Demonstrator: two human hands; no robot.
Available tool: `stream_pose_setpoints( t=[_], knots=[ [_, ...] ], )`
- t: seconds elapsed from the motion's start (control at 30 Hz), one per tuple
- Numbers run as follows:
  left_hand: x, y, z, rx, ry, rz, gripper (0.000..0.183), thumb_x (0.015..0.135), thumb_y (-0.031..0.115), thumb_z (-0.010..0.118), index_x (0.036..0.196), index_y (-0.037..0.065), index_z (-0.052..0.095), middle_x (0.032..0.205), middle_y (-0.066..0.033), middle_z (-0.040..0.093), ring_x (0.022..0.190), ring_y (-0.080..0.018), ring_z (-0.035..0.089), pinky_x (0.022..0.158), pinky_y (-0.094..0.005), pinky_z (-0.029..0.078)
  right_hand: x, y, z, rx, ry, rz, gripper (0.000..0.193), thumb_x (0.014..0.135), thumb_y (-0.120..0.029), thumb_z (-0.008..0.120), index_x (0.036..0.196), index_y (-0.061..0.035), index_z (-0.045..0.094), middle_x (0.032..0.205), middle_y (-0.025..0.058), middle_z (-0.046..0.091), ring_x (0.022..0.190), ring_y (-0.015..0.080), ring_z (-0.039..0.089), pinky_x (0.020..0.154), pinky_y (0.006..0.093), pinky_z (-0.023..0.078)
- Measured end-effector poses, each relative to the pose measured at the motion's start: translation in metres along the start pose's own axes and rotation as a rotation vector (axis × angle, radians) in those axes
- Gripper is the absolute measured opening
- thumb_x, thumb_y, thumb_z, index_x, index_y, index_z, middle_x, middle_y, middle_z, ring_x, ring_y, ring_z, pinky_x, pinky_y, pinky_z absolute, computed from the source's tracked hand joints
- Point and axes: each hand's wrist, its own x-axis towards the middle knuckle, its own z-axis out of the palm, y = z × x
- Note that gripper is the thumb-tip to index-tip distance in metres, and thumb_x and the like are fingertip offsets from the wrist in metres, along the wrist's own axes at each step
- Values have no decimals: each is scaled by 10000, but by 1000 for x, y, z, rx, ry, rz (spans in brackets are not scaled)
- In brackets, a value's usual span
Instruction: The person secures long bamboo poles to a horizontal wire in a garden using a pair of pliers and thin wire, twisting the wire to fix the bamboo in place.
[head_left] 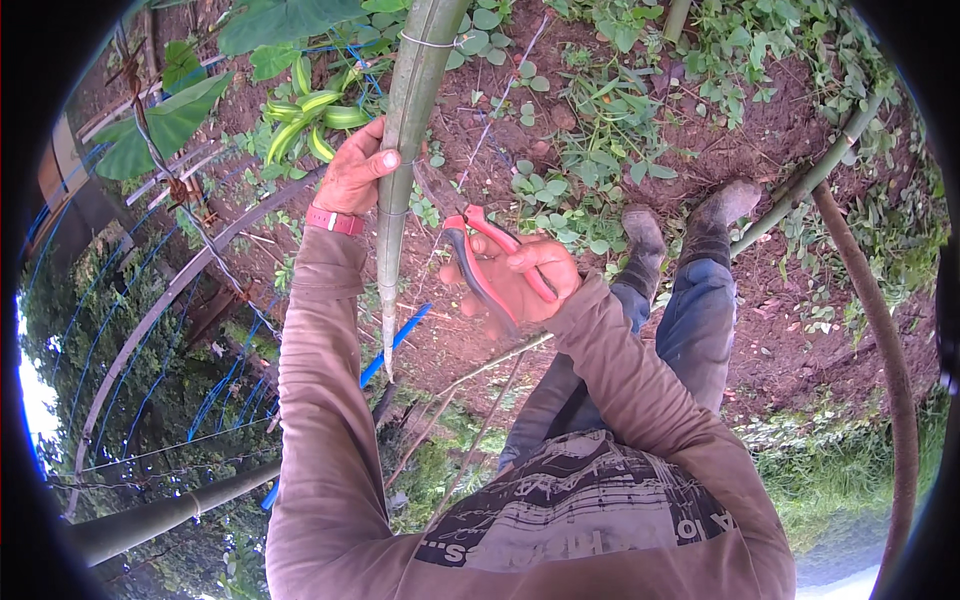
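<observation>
An upright green bamboo pole (400,235) stands in front of me, tapering toward its lower end. Thin wire (430,43) is bound round its upper part, with a loose end sticking out. My left hand (357,172), a red band at its wrist, grips the pole from the left with the thumb across its front. Pliers (478,250) with red and black handles are in my right hand (525,278), fingers round the handles. Their dark jaws point up and left, close to the pole's right side; whether they touch it I cannot tell.
A striped yellow-green plant (318,110) and large leaves grow left of the pole. Blue strings and a curved dark bar (165,295) lie further left. A brown pole (885,340) and a bamboo piece (810,180) stand right of my muddy boots (712,215). Weeds cover the soil.
</observation>
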Motion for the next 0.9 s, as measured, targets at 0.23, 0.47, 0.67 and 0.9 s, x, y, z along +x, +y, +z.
stream_pose_setpoints(
  t=[0.23, 0.47, 0.67, 0.9],
  knots=[
    [-2, -1, -4, 5, 17, -7, 723, 780, 386, 826, 1300, -25, 539, 1140, -133, 649, 1055, -234, 621, 941, -367, 480, 5, 0, -4, -26, -90, 11, 580, 891, -150, 557, 1461, -176, 451, 1445, 254, 459, 1195, 447, 574, 807, 635, 562],
    [1, 0, -1, 15, 14, 15, 722, 778, 389, 827, 1300, -22, 543, 1136, -128, 649, 1066, -229, 611, 939, -368, 478, 6, 2, -10, 150, -39, 10, 306, 904, -126, 574, 1209, -135, 589, 1244, 205, 568, 1029, 361, 626, 700, 574, 559],
    [1, 1, 1, 7, 8, 11, 722, 771, 402, 830, 1287, -19, 550, 1104, -117, 650, 996, -229, 626, 897, -365, 491, 10, 3, 44, -579, 442, -59, 172, 920, -50, 560, 1084, -97, 536, 1030, 135, 606, 811, 219, 611, 570, 396, 449],
    [1, 1, 2, -34, -19, 23, 686, 779, 382, 829, 1279, 0, 556, 1075, -111, 655, 945, -227, 632, 841, -364, 507, 35, 39, 49, -1890, 988, -174, 229, 878, 14, 533, 1100, 15, 475, 957, 230, 611, 817, 438, 624, 714, 511, 484]
  ],
)
